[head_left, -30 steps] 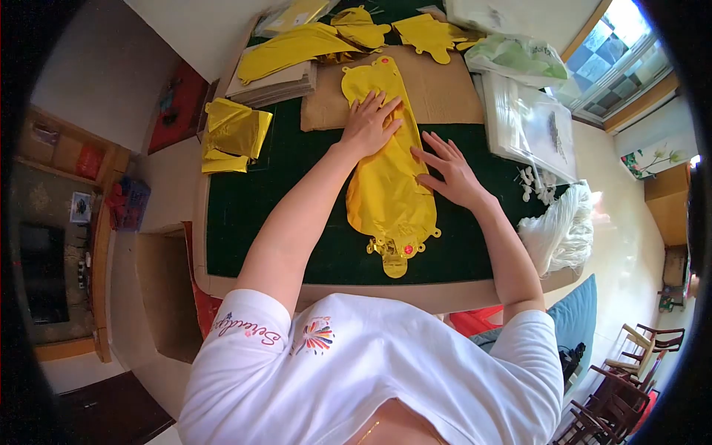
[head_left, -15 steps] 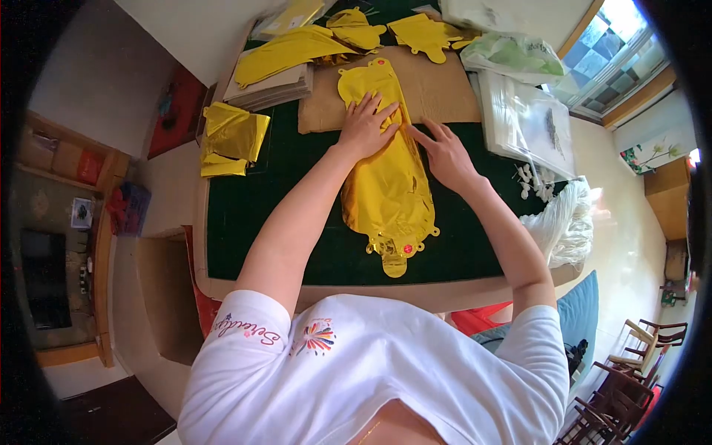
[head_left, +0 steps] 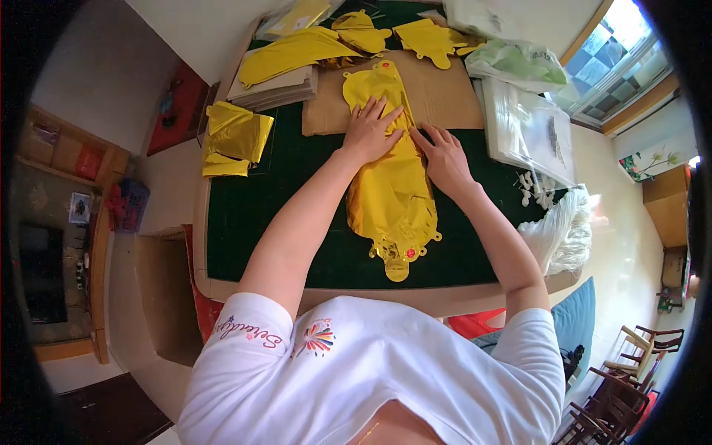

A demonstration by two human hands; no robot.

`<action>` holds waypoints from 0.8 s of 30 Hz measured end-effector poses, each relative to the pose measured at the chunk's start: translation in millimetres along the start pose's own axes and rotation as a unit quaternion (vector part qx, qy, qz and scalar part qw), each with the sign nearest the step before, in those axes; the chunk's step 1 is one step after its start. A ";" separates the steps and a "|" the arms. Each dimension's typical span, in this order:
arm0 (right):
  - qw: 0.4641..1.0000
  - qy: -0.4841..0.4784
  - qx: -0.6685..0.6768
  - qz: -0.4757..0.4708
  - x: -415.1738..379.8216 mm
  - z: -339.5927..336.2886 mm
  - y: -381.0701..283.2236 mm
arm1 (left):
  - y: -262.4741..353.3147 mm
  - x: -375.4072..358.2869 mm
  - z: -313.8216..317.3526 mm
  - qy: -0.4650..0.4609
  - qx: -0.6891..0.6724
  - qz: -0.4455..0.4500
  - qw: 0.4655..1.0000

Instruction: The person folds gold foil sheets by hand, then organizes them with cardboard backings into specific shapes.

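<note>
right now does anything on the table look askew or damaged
Nothing looks damaged. The gold balloon lies flat under the left hand and right hand, its far end overlapping the cardboard. The loose gold pieces at the table's left edge sit crumpled rather than stacked, and small white bits lie scattered at right.

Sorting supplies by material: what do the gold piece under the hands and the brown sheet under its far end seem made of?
The gold balloon looks like metallised foil film: mirror-bright, with crinkly highlights. The brown sheet looks like matte cardboard, flat and dull, though it could be stiff paper.
</note>
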State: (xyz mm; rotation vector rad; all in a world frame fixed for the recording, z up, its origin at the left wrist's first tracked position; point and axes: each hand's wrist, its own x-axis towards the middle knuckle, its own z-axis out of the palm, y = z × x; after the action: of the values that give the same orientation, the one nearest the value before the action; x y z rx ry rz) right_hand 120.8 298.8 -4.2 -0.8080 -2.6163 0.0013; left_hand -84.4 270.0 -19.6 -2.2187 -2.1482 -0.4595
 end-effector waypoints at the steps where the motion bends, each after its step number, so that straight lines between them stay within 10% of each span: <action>1: 1.000 -0.002 0.000 0.005 0.7 -1.3 -1.6 | 0.1 -0.3 0.2 -0.001 0.004 0.001 1.000; 24: 0.999 0.013 -0.020 0.025 19.3 -0.4 1.5 | -0.4 1.1 0.1 -0.007 -0.016 -0.013 1.000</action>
State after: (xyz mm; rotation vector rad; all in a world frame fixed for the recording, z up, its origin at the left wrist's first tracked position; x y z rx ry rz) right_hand 107.3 310.3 3.2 -0.8824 -2.5788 -0.0471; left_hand -84.7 271.1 -19.5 -2.2186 -2.1947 -0.4848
